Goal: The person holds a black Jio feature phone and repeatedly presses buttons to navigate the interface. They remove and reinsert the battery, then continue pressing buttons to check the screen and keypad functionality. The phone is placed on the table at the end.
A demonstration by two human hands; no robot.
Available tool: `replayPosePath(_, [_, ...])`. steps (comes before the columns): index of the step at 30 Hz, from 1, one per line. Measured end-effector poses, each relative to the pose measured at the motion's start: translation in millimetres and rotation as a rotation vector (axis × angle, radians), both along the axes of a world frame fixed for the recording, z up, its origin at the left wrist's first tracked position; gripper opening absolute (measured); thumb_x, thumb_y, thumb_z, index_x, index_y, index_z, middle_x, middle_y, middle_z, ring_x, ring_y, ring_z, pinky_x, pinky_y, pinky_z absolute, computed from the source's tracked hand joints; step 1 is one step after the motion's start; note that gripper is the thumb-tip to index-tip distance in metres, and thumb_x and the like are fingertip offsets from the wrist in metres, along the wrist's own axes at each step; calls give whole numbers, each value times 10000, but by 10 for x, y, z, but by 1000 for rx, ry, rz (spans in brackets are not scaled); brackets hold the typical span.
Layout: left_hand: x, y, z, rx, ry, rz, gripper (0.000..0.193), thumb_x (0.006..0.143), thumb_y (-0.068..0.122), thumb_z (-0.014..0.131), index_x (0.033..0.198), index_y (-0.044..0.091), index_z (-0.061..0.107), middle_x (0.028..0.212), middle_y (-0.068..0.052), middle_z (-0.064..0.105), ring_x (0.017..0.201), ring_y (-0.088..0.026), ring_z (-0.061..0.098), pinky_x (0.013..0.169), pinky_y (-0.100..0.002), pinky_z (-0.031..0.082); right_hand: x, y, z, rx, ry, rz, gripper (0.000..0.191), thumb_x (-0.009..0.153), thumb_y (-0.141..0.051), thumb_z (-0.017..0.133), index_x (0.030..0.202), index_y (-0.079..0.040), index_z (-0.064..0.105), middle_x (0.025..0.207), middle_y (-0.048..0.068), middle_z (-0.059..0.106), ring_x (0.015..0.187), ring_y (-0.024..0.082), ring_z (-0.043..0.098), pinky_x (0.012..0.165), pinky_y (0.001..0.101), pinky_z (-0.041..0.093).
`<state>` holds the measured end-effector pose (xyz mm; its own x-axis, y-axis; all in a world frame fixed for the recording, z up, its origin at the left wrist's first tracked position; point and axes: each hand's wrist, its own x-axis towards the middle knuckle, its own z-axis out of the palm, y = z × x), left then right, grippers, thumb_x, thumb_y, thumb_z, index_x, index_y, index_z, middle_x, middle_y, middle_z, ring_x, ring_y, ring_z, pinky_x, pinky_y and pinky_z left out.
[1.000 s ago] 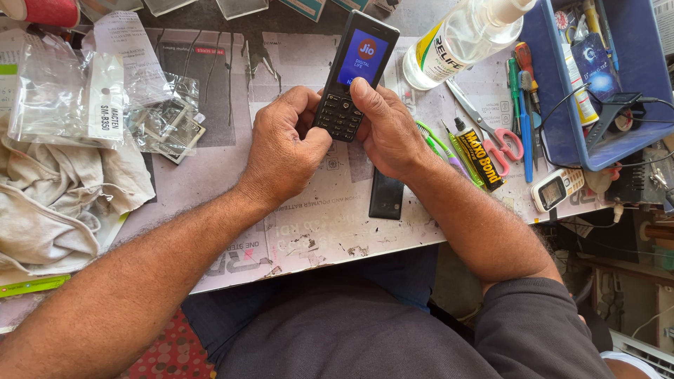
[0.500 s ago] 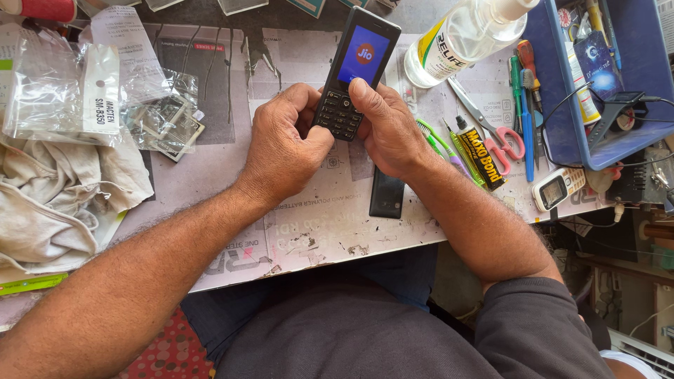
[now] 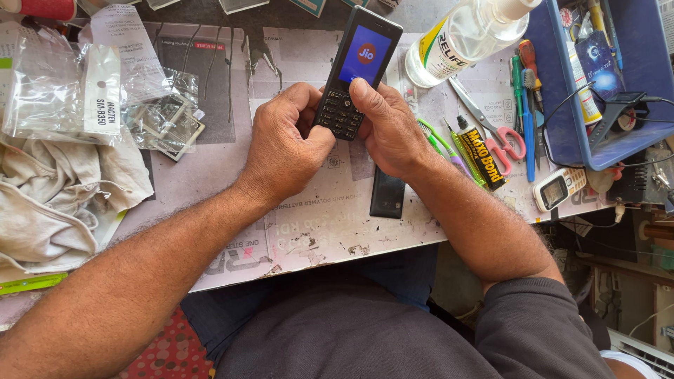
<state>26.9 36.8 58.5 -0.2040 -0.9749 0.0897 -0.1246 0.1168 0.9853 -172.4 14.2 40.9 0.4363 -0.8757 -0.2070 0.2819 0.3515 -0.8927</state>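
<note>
both hands gripped the phone (image 3: 357, 74) above the table (image 3: 210, 168): left hand (image 3: 288, 144) wrapped its lower edge, right hand (image 3: 390, 126) held its side, thumb on the keypad. risk, as judged: the phone stood tilted and held only low down, so a hard press could tip it toward the bottle (image 3: 463, 38). against the earlier frames, grip and lit screen were unchanged.

Small phone-repair workbench, newspaper-covered table (image 3: 210, 175) as work surface. Right of the keypad phone (image 3: 358, 74): screwdrivers (image 3: 525, 105), scissors (image 3: 491, 126), glue tube (image 3: 481, 153), clear liquid bottle (image 3: 467, 38), blue tray (image 3: 635, 133) of tools and cables, small white phone (image 3: 558, 189). Left of it: plastic bags of spare parts (image 3: 105, 91), a rag (image 3: 56, 203). Below it: loose black back cover (image 3: 387, 193).
</note>
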Motion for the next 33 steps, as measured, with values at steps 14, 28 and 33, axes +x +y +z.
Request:
replayPosePath(14, [4,1,0,14,-12,-9,118,848,-1,624,961,34,613,820,-29,674,723,-78,666,635,-254,570,1,4,9,2,9,-2,554,1057,-480,611,1319,8,605,1199,99,692,1123,180,687,1053,375,560])
replayPosePath(28, [-4,-3,0,7,-1,2,109,858,-1,627,962,30,619,807,-24,678,715,-73,663,631,-250,563,9,-9,30,-1,7,8,558,1065,-475,603,1327,18,604,1206,100,691,1128,183,683,1057,378,553])
replayPosePath(33, [-6,-7,-1,19,5,0,117,853,-5,625,964,30,617,807,-19,679,716,-67,664,631,-245,563,17,-12,33,12,14,-7,543,1061,-461,603,1324,14,594,1213,104,689,1140,189,681,1070,388,552])
